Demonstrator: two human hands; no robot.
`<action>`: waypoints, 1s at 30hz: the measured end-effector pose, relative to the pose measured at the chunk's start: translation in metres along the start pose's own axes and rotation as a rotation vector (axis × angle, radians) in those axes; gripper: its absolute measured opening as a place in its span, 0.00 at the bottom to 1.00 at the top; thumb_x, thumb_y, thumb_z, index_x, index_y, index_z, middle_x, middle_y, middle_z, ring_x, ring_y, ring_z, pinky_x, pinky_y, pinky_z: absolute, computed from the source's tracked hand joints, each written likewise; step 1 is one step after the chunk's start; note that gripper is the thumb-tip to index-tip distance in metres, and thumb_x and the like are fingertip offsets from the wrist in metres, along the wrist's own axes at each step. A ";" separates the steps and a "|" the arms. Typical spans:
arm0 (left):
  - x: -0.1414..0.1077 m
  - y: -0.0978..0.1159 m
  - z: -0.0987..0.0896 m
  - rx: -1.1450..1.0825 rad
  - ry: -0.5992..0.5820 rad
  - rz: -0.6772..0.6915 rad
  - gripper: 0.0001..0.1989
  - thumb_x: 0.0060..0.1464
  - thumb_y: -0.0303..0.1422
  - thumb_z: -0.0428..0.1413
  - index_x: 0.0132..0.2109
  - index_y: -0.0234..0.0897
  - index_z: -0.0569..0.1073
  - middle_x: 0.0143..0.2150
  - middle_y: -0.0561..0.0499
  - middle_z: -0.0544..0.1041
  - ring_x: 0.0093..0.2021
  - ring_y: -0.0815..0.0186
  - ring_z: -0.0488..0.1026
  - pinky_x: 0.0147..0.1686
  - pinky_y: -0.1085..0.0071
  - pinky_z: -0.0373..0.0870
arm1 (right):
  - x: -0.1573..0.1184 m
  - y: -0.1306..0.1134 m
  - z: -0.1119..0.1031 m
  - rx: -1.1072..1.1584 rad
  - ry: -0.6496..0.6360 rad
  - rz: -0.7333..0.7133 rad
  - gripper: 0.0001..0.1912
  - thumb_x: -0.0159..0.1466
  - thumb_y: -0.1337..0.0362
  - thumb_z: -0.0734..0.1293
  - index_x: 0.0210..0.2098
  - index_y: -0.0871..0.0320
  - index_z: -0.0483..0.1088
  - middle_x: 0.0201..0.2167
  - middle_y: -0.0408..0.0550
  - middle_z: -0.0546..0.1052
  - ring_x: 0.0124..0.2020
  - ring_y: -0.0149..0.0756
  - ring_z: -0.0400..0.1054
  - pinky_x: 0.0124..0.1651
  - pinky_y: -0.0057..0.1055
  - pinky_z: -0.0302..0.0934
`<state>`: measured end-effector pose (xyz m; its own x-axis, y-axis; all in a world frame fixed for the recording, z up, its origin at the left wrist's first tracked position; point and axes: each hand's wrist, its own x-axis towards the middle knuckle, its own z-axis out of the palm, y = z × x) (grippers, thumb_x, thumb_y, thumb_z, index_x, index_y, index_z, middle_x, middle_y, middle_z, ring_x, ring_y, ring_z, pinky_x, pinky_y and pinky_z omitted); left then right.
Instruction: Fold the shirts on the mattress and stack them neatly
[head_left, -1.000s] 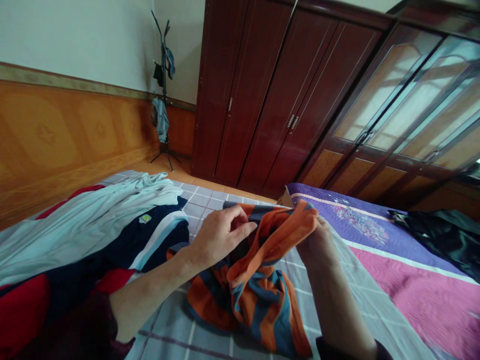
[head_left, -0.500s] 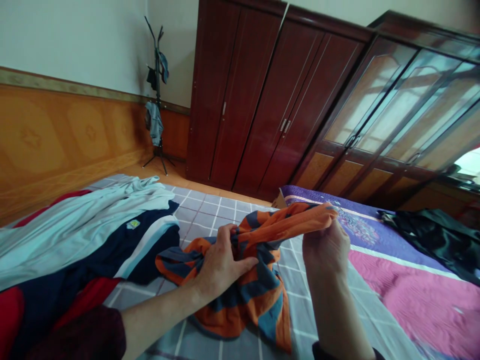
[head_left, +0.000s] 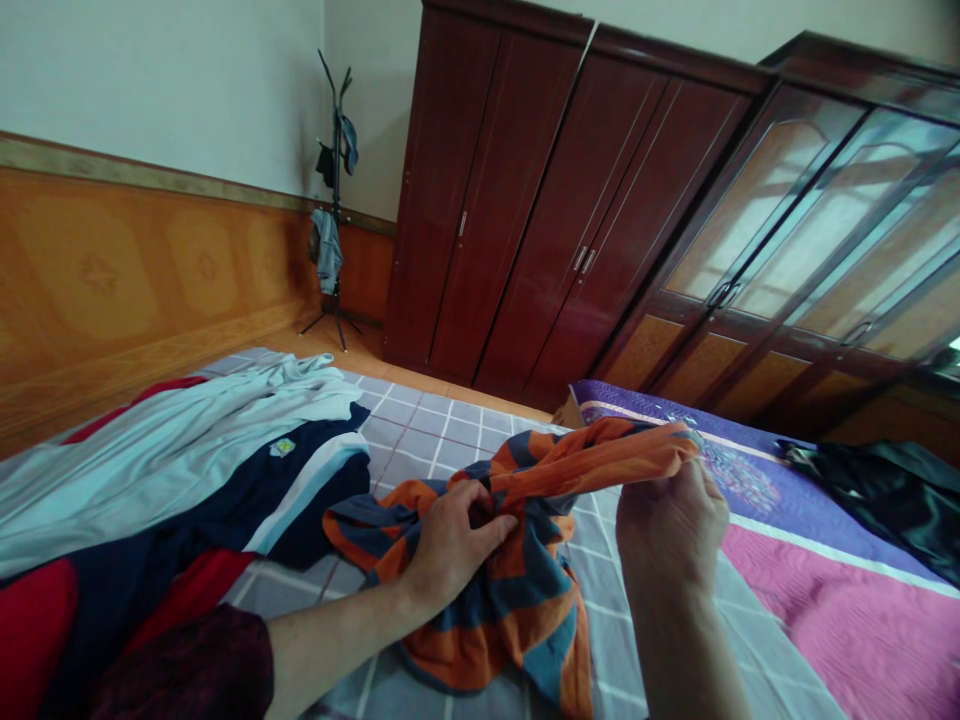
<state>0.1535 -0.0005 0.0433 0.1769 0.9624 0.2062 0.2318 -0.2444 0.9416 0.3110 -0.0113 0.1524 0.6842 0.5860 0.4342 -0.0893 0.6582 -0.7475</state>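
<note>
An orange and grey-blue striped garment (head_left: 517,620), apparently a shirt, lies bunched on the grey checked bedsheet (head_left: 420,430). My left hand (head_left: 457,545) is closed on the cloth near its middle, thumb and fingers pinching a fold. My right hand (head_left: 675,510) grips the end of a long orange part, perhaps a sleeve, and holds it stretched to the right above the bed. The lower part of the garment hangs loosely in folds on the sheet.
Left of my hands lie a pale shirt (head_left: 187,440) and a navy and red jacket (head_left: 300,500). A purple and pink cover (head_left: 840,600) with a black garment (head_left: 877,490) is at right. Behind stand a dark red wardrobe (head_left: 525,200) and a coat rack (head_left: 335,190).
My left thumb has closed in towards the fingers on the cloth. My right hand still holds the orange end. The whole view has shifted slightly, with things appearing further right.
</note>
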 end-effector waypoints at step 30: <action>0.095 0.210 -0.135 0.618 0.307 0.930 0.04 0.58 0.30 0.52 0.36 0.36 0.70 0.26 0.56 0.72 0.25 0.72 0.69 0.26 0.76 0.60 | -0.019 0.036 -0.001 -0.082 -0.776 0.617 0.24 0.60 0.45 0.62 0.37 0.60 0.73 0.22 0.43 0.73 0.17 0.25 0.60 0.17 0.21 0.46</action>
<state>0.0897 0.0558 0.2964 0.3045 0.3485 0.8865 0.5770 -0.8080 0.1194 0.2961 0.0009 0.1166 -0.1314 0.9808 0.1444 -0.2000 0.1164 -0.9729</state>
